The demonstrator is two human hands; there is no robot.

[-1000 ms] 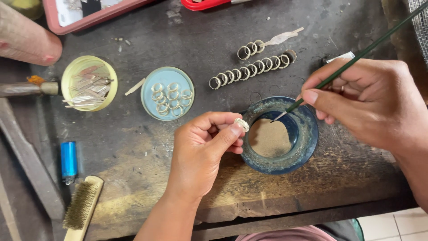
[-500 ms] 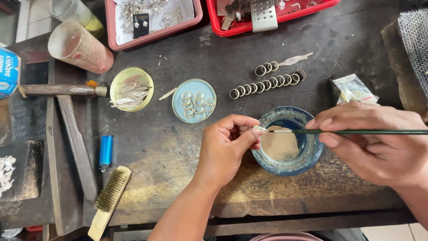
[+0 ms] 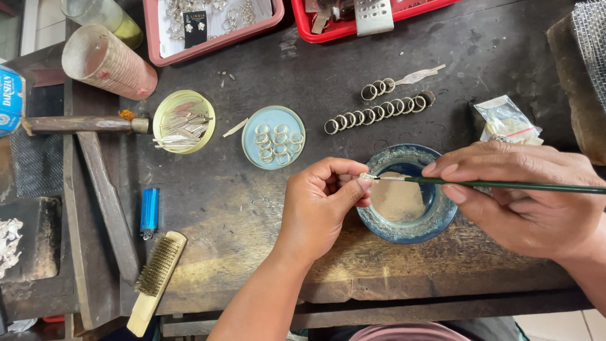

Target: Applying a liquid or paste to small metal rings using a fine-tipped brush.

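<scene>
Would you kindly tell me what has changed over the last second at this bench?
The right hand swung the thin green-handled brush from steeply angled in the blue glass bowl to level, its tip now at the small silver ring pinched by the left hand. Both grips stayed; the rings and dishes on the bench did not move.

Right hand (image 3: 524,196) brushes ring (image 3: 365,177) in left hand (image 3: 322,205).

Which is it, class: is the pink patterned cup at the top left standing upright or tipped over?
Tipped over. The pink patterned cup lies on its side on the workbench, its open mouth facing the upper left.
</scene>
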